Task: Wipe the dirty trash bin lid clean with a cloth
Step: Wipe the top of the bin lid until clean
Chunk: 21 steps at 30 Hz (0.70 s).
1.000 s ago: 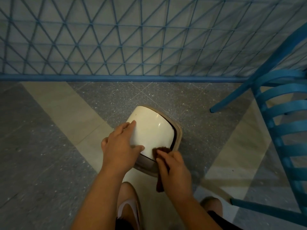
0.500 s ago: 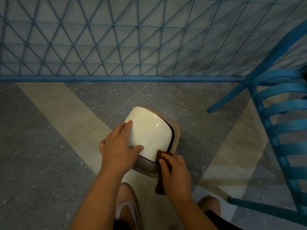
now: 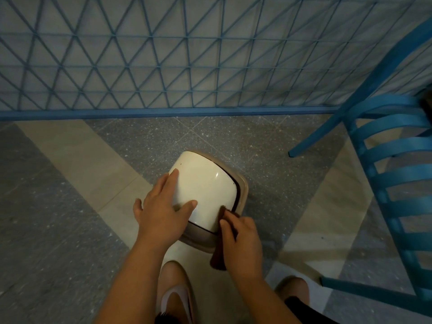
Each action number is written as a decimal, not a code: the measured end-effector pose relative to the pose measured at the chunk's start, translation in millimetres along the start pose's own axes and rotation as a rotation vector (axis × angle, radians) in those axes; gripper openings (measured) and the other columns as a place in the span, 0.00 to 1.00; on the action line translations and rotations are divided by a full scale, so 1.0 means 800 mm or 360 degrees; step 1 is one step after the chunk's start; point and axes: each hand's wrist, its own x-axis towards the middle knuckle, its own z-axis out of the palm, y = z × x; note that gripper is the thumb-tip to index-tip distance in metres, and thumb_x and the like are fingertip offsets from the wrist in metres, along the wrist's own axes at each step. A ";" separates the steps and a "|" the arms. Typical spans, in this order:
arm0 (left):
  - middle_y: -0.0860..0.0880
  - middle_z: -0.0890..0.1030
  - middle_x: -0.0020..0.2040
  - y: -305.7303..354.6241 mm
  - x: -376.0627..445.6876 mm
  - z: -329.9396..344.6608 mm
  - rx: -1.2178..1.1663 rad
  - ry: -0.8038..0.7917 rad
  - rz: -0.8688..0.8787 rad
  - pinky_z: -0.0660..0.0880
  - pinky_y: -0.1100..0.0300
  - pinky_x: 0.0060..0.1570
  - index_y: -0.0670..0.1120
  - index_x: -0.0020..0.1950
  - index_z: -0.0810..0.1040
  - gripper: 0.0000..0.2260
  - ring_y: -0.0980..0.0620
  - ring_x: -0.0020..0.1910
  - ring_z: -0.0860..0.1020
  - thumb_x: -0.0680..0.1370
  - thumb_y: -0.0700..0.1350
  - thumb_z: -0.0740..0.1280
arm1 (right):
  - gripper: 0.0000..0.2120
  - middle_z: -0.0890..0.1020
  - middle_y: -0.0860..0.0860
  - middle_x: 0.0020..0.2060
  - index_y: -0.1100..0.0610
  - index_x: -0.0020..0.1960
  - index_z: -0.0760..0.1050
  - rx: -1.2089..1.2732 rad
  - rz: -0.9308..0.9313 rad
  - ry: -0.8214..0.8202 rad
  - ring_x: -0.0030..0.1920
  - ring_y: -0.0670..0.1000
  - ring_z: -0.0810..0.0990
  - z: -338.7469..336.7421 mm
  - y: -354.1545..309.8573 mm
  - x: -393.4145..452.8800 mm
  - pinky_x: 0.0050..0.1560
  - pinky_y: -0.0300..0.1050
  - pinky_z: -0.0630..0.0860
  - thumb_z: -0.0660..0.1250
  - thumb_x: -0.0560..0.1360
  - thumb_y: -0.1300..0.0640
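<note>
A small trash bin stands on the floor, with a cream domed lid (image 3: 205, 183) set in a beige rim (image 3: 243, 192). My left hand (image 3: 161, 206) rests on the lid's left side, fingers straight, thumb across the near edge. My right hand (image 3: 240, 239) grips a dark brown cloth (image 3: 218, 256) and presses it against the lid's near right corner. The cloth's tail hangs below the hand. A few dark specks show on the lid's far left part.
A blue wire mesh fence (image 3: 187, 66) runs across the back. A blue slatted chair (image 3: 397, 183) stands close on the right, one leg near the bin. My feet in light shoes (image 3: 175, 295) are just below the bin on the tiled floor.
My right hand with the cloth has slid slightly down and toward me along the lid's near right edge. The left hand has stayed put on the lid.
</note>
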 end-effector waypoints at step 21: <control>0.57 0.55 0.77 0.001 0.003 -0.005 -0.0064 -0.0033 -0.0029 0.45 0.42 0.73 0.63 0.75 0.53 0.34 0.52 0.75 0.58 0.75 0.56 0.68 | 0.17 0.70 0.45 0.60 0.44 0.68 0.69 -0.0078 -0.0241 0.0092 0.52 0.45 0.75 -0.004 -0.049 0.059 0.52 0.41 0.73 0.55 0.80 0.46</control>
